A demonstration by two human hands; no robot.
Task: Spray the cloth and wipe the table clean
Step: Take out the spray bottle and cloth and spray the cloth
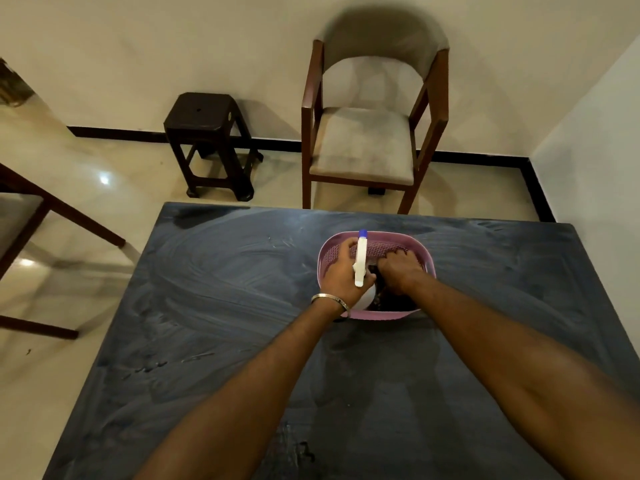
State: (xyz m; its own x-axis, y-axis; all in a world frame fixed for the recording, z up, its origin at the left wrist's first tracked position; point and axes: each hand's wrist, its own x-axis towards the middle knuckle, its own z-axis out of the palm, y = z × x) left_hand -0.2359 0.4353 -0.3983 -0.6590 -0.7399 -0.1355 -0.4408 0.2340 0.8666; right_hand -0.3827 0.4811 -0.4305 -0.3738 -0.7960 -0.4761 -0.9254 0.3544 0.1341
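A pink plastic basket (377, 251) stands on the dark table (225, 306), a little past its middle. My left hand (341, 271) grips a white spray bottle (361, 261) with a blue nozzle tip, held upright over the basket's left side. My right hand (400, 271) reaches down inside the basket, fingers curled onto a dark cloth (391, 301) that lies in its bottom. Most of the cloth is hidden by my hands. The table's surface shows wet, streaky wipe marks.
Beyond the table's far edge stand a wooden armchair (367, 147) with a grey seat and a dark plastic stool (207, 140). Another wooden chair (31, 216) stands on the floor to the left. A wall closes off the right side.
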